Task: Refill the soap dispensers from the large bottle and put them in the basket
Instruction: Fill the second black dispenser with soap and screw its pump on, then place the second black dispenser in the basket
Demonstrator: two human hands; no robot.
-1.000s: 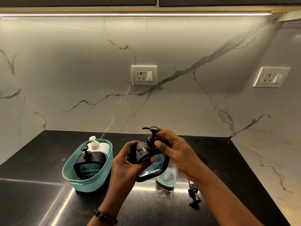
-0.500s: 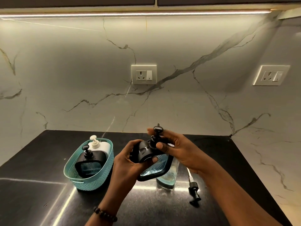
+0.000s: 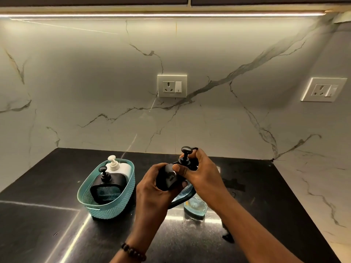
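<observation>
Gripping black dispenser (image 3: 169, 179), 2 hands (image 3: 152, 186) (image 3: 201, 173)

No readable text, labels or numbers anywhere; socket plate (image 3: 172, 85) marking too small.

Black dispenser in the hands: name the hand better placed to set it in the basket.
Left. The left hand grips the black dispenser body on the teal basket side; the right hand holds only the pump.

Three soap dispensers appear: two in the one teal basket (image 3: 106, 205), a black one (image 3: 106, 188) and a white one (image 3: 117, 167), and a third black one (image 3: 171, 177) at centre. Two wall sockets (image 3: 172, 85) (image 3: 323, 89) sit in the upper half.
</observation>
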